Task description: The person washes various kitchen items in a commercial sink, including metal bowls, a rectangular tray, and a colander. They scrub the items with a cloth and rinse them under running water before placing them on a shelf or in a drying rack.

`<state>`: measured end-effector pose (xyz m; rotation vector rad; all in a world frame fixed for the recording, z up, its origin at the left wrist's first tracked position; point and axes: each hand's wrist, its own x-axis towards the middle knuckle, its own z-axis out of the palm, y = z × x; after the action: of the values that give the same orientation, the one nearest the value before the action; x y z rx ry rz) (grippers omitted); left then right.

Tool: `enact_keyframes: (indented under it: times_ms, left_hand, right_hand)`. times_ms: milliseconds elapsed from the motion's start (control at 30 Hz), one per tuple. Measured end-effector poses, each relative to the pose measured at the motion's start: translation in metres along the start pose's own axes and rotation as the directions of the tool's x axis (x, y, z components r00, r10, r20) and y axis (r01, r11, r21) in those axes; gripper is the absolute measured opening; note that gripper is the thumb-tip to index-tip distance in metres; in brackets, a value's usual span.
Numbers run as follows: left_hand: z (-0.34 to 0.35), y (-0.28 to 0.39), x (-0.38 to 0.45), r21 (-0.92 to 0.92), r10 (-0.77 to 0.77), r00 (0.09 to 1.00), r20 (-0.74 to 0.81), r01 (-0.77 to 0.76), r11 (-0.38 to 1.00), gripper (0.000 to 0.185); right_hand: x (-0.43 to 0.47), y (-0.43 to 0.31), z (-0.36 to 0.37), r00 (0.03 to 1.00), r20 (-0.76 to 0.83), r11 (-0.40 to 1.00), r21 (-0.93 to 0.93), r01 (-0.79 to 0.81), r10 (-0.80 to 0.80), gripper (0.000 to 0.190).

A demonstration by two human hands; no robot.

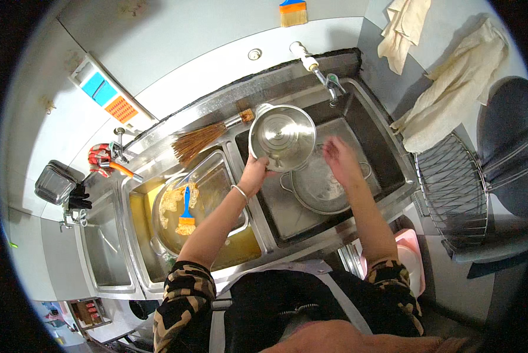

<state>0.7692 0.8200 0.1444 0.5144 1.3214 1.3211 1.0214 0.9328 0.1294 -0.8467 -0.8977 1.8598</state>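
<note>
My left hand (256, 170) grips the lower rim of a shiny metal pot (283, 132), which is tilted so that its inside faces me. My right hand (338, 161) is blurred and hangs over the right sink basin, with nothing visible in it. Below it, a wide metal pot (317, 194) with two loop handles sits in that basin (286, 225). A metal tap (332, 90) reaches over the basin's back edge. Left of my left forearm, a large round vessel (158, 220) holds foam and a blue-handled brush (186, 205).
A rectangular tray (215, 167) leans in the middle basin's yellowish water. Behind it lies a twig whisk (202, 139). An orange-tipped tap (125, 171) stands at left. To the right are a wire rack (451, 189) and a hanging cloth (462, 84). A pink container (411, 251) stands below the counter.
</note>
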Motion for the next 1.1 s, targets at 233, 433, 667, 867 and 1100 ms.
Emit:
enact_keyframes:
  times_ms: [233,433,667,867,1100]
  left_hand:
    - [0.038,-0.009,-0.004,0.04,-0.096,0.976,0.194,0.089,0.995,0.07]
    - [0.018,0.007,-0.015,-0.017,-0.02,0.992,0.125,0.023,1.0,0.062]
    - [0.019,0.026,-0.017,-0.187,0.115,0.983,0.146,-0.087,0.979,0.05]
    - [0.016,0.028,-0.011,0.209,0.372,0.914,0.162,-0.4,0.892,0.079]
    - [-0.006,0.042,-0.034,0.674,0.647,0.36,0.672,-0.66,-0.332,0.08]
  right_hand:
    - [0.03,-0.037,0.089,0.948,0.318,0.642,-0.728,0.238,0.01,0.042]
    - [-0.055,-0.073,0.049,0.961,0.211,0.811,-0.522,0.264,-0.177,0.028]
    - [-0.112,-0.053,-0.049,0.98,-0.067,0.751,-0.653,0.1,-0.188,0.024]
    - [-0.132,-0.037,-0.064,0.972,-0.052,0.683,-0.72,0.123,-0.23,0.023]
    - [-0.141,-0.041,-0.018,0.913,-0.025,0.624,-0.738,0.259,-0.408,0.034]
